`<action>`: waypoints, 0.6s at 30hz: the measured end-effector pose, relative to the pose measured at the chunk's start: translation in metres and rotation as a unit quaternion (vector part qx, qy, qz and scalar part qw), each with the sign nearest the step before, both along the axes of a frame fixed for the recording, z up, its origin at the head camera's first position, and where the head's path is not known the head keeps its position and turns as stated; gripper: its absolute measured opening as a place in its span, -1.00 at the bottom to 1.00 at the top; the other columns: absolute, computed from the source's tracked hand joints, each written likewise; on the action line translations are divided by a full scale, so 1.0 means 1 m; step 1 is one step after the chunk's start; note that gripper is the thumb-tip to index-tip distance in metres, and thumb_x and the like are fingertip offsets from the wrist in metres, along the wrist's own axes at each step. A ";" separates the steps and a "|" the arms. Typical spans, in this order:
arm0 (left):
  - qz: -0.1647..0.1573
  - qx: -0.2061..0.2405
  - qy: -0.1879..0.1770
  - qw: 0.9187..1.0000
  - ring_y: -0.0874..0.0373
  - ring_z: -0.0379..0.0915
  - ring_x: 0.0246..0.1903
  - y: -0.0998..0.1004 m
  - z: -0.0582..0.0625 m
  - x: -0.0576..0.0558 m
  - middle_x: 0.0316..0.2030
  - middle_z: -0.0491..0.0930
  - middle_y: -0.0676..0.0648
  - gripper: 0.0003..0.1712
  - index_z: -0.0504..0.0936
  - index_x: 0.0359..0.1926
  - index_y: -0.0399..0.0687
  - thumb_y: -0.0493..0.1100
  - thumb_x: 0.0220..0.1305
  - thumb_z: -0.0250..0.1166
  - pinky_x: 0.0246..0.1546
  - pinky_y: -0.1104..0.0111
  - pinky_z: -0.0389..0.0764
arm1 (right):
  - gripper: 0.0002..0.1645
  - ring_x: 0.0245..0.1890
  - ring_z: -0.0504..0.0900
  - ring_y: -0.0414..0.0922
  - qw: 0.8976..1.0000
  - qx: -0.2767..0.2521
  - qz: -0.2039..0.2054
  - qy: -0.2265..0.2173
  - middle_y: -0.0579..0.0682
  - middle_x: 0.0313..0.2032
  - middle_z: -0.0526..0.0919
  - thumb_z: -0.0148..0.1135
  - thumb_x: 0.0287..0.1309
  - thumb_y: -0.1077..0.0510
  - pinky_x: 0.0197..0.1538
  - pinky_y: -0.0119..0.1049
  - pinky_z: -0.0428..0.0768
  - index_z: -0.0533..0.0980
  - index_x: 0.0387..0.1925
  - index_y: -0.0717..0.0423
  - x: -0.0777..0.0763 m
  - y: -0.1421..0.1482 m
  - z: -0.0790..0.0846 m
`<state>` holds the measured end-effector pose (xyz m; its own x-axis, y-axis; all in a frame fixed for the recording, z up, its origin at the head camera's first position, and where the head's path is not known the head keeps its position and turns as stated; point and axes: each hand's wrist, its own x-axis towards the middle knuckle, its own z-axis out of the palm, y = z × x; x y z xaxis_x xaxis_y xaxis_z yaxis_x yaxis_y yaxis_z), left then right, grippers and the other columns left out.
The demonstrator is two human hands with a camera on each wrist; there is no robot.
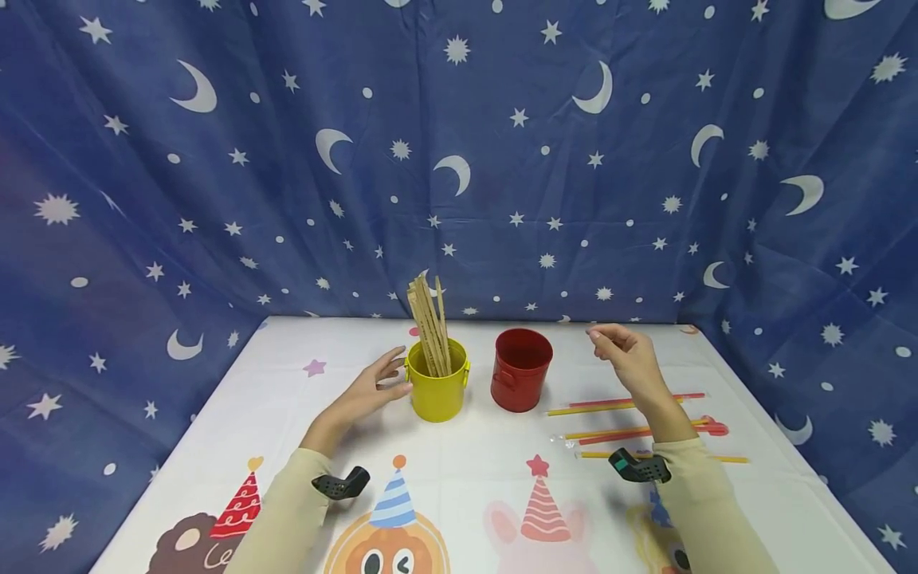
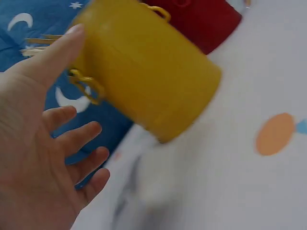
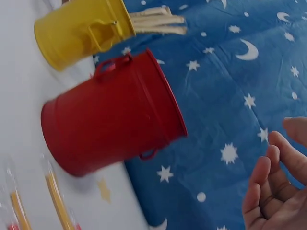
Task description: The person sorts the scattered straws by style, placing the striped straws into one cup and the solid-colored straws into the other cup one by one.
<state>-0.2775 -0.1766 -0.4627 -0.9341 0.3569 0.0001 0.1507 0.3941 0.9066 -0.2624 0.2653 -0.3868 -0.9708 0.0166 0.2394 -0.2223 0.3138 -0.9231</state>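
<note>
In the head view my left hand [image 1: 369, 391] is beside a yellow bucket [image 1: 439, 399], fingers loosely spread. Its thumb overlaps the bucket wall in the left wrist view; I cannot tell whether it touches. Thin wooden sticks [image 1: 428, 327] stand bunched in this bucket, leaning left. Right of it, a little apart, is a red bucket [image 1: 519, 383], its inside dark with no contents visible. My right hand [image 1: 631, 359] hovers to the right of the red bucket. Its fingers are loosely bent, and the right wrist view shows nothing held in them.
Several thin yellow and red sticks [image 1: 602, 408], some in clear wrapping, lie under and beside the right forearm. A white tablecloth [image 1: 459, 494] with printed party animals covers the table. Behind it hangs a blue curtain [image 1: 402, 215] with moons and stars.
</note>
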 end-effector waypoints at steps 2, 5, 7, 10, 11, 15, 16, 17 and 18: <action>0.020 -0.003 0.015 1.000 -0.33 0.10 0.51 -0.005 0.009 0.002 0.54 0.18 -0.27 -0.11 -0.03 0.62 0.05 0.02 0.45 0.23 0.49 -0.19 0.23 | -0.78 -0.32 0.57 -0.29 1.000 0.011 -0.001 -0.008 -0.37 -0.40 0.59 0.22 0.40 -0.03 -0.16 -0.51 0.54 0.63 -0.07 -0.06 0.000 0.005 -0.001; 0.066 0.003 0.035 0.997 -0.30 0.13 0.50 -0.009 0.025 0.004 0.51 0.24 -0.24 -0.16 0.05 0.60 0.06 0.02 0.45 0.23 0.51 -0.21 0.18 | -0.65 -0.31 0.56 -0.35 0.999 0.033 0.002 -0.021 -0.44 -0.35 0.59 0.19 0.42 -0.06 -0.15 -0.53 0.55 0.61 0.03 0.07 0.000 0.015 -0.003; 0.088 0.011 0.053 0.995 -0.27 0.15 0.49 -0.010 0.037 0.007 0.50 0.27 -0.24 -0.17 0.08 0.58 0.04 0.00 0.45 0.24 0.50 -0.21 0.18 | -0.55 -0.28 0.57 -0.37 0.999 0.046 0.005 -0.025 -0.49 -0.30 0.60 0.17 0.44 -0.06 -0.14 -0.55 0.57 0.58 0.10 0.21 -0.001 0.021 -0.006; 0.105 0.039 0.079 0.991 -0.21 0.19 0.48 -0.008 0.054 0.011 0.47 0.31 -0.23 -0.21 0.12 0.56 0.02 -0.01 0.45 0.24 0.48 -0.18 0.22 | -0.45 -0.26 0.58 -0.41 0.998 0.064 0.004 -0.029 -0.55 -0.29 0.59 0.14 0.45 -0.06 -0.13 -0.58 0.57 0.52 0.17 0.35 -0.003 0.028 -0.011; 0.106 0.048 0.090 0.989 -0.20 0.20 0.47 -0.007 0.059 0.013 0.47 0.33 -0.23 -0.22 0.14 0.56 0.00 -0.01 0.46 0.23 0.47 -0.17 0.24 | -0.43 -0.26 0.58 -0.42 0.997 0.068 0.002 -0.030 -0.56 -0.28 0.59 0.14 0.46 -0.05 -0.12 -0.58 0.58 0.51 0.18 0.37 -0.003 0.030 -0.012; 0.118 0.077 0.131 0.981 -0.15 0.25 0.44 0.003 0.077 0.022 0.43 0.38 -0.23 -0.31 0.22 0.52 -0.05 -0.06 0.48 0.21 0.42 -0.09 0.33 | -0.43 -0.26 0.55 -0.42 0.996 0.079 -0.001 -0.027 -0.57 -0.29 0.57 0.14 0.46 -0.04 -0.12 -0.57 0.56 0.51 0.19 0.37 -0.006 0.036 -0.018; 0.124 0.084 0.141 0.979 -0.14 0.27 0.43 0.007 0.080 0.024 0.42 0.40 -0.22 -0.34 0.24 0.50 -0.07 -0.08 0.48 0.20 0.40 -0.06 0.34 | -0.44 -0.26 0.55 -0.42 0.996 0.081 -0.001 -0.025 -0.57 -0.28 0.56 0.14 0.46 -0.03 -0.13 -0.56 0.56 0.52 0.19 0.37 -0.006 0.037 -0.019; 0.130 0.093 0.150 0.976 -0.14 0.28 0.42 0.011 0.084 0.026 0.40 0.41 -0.22 -0.36 0.27 0.49 -0.08 -0.11 0.48 0.20 0.38 -0.04 0.36 | -0.45 -0.26 0.54 -0.42 0.996 0.082 -0.001 -0.021 -0.57 -0.28 0.56 0.14 0.46 -0.02 -0.13 -0.56 0.55 0.52 0.18 0.37 -0.006 0.038 -0.020; 0.139 0.101 0.159 0.972 -0.13 0.29 0.41 0.015 0.087 0.029 0.39 0.42 -0.22 -0.38 0.30 0.47 -0.09 -0.14 0.47 0.21 0.36 -0.03 0.38 | -0.46 -0.26 0.54 -0.42 0.996 0.084 -0.001 -0.017 -0.57 -0.28 0.56 0.14 0.46 -0.02 -0.13 -0.56 0.55 0.53 0.18 0.37 -0.006 0.039 -0.021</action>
<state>-0.2489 -0.1616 -0.3759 -0.9356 0.0542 0.3489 0.3497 0.2793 0.8942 -0.2688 0.3044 -0.4077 -0.9782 -0.0195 0.2066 -0.1918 0.4648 -0.8644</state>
